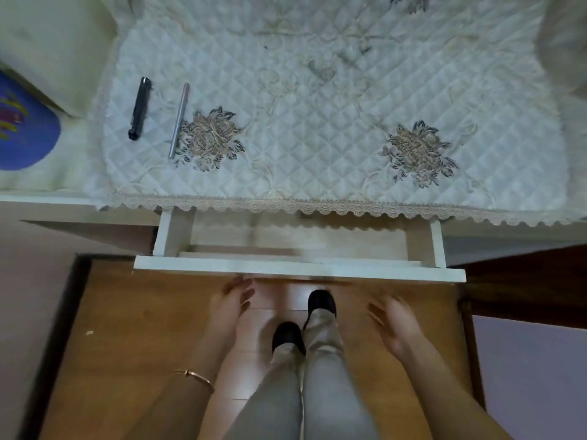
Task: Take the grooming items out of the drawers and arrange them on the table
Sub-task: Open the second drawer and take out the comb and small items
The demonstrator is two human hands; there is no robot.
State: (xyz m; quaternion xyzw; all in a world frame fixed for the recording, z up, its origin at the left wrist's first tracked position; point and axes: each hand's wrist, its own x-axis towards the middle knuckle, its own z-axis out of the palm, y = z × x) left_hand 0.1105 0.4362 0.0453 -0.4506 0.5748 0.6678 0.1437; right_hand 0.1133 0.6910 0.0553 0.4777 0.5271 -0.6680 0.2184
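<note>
A white drawer stands pulled out partway under the table's lace edge; the part of its inside that shows holds nothing. On the quilted table cover at the left lie a black tube-shaped item and a thin silver stick, side by side. My left hand hovers just below the drawer front, fingers relaxed and empty. My right hand hangs lower to the right, fingers spread, holding nothing. Both hands are blurred.
A blue round object sits at the far left beside a cream cushion. My legs and dark shoes stand on the wooden floor below the drawer. A dark wooden piece borders the right.
</note>
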